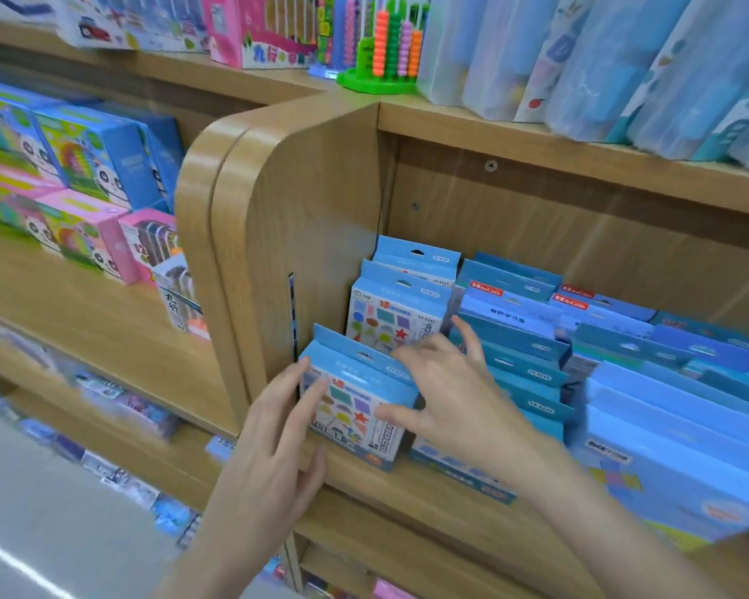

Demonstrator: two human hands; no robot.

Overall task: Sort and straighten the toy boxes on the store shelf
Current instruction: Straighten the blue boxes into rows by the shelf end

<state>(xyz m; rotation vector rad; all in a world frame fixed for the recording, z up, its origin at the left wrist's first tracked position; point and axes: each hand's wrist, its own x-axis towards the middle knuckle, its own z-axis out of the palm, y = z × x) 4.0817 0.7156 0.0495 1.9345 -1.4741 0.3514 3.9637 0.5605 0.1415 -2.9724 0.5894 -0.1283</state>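
Note:
A small blue toy box [355, 404] with coloured shapes on its white front stands at the front left of the wooden shelf [407, 490]. My left hand [277, 447] touches its left side with straight fingers, thumb under the lower corner. My right hand [446, 395] rests over its top right edge, thumb on the front, fingers spread. Two like boxes [394, 313] stand behind it in a row. Rows of blue boxes [524, 361] fill the shelf to the right.
A rounded wooden side panel [277, 218] walls the shelf on the left. Larger blue boxes [675, 451] lean at the right. Panda boxes [91, 166] sit on the left unit. A green abacus [385, 49] and wrapped packs stand above.

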